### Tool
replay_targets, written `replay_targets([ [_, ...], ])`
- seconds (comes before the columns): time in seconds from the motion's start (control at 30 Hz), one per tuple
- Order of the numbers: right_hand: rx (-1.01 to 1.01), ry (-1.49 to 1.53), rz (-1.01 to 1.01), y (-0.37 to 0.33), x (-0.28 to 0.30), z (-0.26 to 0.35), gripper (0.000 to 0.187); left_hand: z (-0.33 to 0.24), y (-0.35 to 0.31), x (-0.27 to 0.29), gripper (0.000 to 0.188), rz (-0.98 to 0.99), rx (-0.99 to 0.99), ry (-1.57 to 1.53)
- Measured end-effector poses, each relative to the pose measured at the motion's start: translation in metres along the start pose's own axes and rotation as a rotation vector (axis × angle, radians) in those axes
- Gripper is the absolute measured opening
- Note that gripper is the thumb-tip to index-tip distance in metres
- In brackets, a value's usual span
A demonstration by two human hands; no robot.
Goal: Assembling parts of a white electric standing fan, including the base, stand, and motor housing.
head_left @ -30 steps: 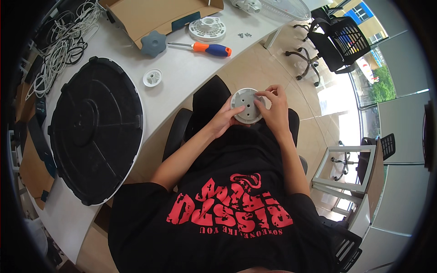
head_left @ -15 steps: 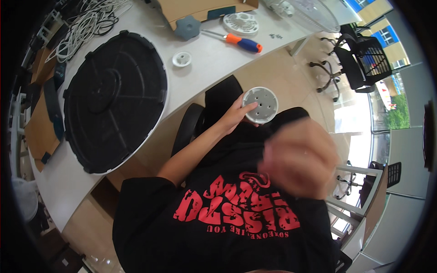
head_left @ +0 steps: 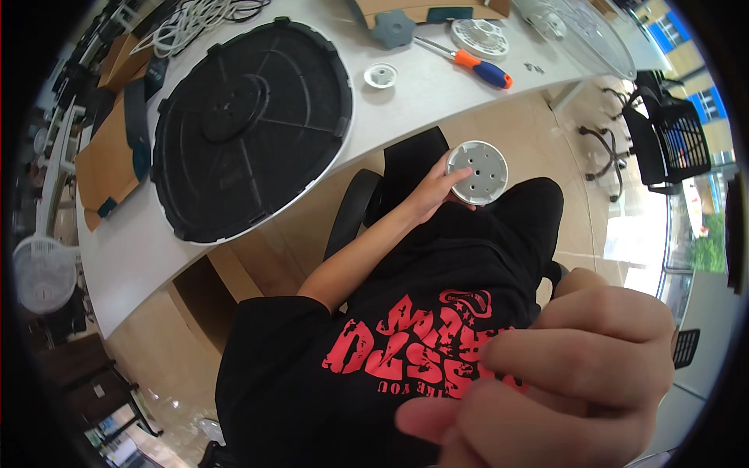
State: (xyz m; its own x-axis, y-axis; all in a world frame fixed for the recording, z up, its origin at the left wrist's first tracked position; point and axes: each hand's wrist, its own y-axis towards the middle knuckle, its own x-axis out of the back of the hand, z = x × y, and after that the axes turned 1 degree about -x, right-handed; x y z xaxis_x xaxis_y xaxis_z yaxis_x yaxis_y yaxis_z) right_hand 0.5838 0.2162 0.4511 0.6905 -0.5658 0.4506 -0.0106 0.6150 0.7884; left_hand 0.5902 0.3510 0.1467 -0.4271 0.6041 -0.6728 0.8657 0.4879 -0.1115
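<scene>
Your left hand [head_left: 431, 189] grips a round grey perforated disc [head_left: 478, 172] by its left edge, fingers curled around the rim, holding it over your lap just below the table [head_left: 406, 101] edge. Your right hand [head_left: 562, 374] is raised close to the camera, blurred, fingers curled loosely, nothing visible in it. On the table: big black round cover [head_left: 250, 125], orange-handled screwdriver [head_left: 472, 66], small white cap [head_left: 381, 76].
</scene>
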Motion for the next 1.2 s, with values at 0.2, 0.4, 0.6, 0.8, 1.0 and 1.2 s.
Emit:
replay_targets([
  [0.2, -0.197, -0.063, 0.414, 0.004, 0.027, 0.015, 0.023, -0.007, -0.005, 0.000, 0.056, -0.003, -0.025, 0.005],
  [0.4, 0.075, 0.093, -0.027, -0.029, 0.021, 0.004, 0.033, -0.002, -0.005, -0.007, 0.055, -0.029, -0.072, 0.019],
  [0.6, 0.054, 0.217, -0.111, -0.016, -0.050, 0.017, 0.028, -0.006, -0.006, -0.006, 0.048, 0.015, -0.034, 0.026],
  [0.8, 0.005, 0.392, -0.199, -0.024, 0.006, -0.035, 0.024, -0.001, -0.007, -0.005, 0.052, 0.004, -0.017, 0.021],
  [1.0, -0.099, 0.587, -0.315, -0.033, 0.012, -0.046, 0.023, 0.000, 0.002, -0.005, 0.053, 0.005, -0.006, 0.035],
  [1.2, -0.144, 0.822, -0.410, -0.042, -0.003, -0.044, 0.025, -0.002, 0.008, -0.008, 0.052, -0.034, 0.087, 0.081],
])
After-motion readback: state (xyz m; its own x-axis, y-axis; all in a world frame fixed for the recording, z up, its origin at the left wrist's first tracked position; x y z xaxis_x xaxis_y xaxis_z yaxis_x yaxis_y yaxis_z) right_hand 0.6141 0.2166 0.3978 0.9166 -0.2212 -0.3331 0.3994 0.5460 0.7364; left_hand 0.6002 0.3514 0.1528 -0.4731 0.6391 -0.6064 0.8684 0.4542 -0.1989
